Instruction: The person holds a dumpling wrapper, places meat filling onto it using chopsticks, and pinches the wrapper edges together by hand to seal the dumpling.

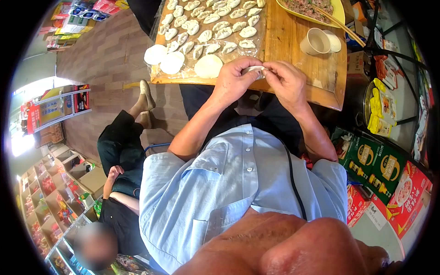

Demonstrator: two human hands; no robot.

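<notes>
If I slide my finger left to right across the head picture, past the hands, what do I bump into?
Another person's shoe → flat dough circle nearest the hands → left hand → folded dough → right hand → beige cup → yellow packets.

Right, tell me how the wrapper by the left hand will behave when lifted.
The wrapper will probably droop, since it looks like thin dough. It should be light for its width, lying so flat, and may cling slightly to the plastic beneath it.

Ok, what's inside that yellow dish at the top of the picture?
The yellow dish holds a minced mixture with green flecks; chopsticks rest across its rim. The mixture covers the dish's bottom, and the picture's edge cuts off its far part.
</notes>
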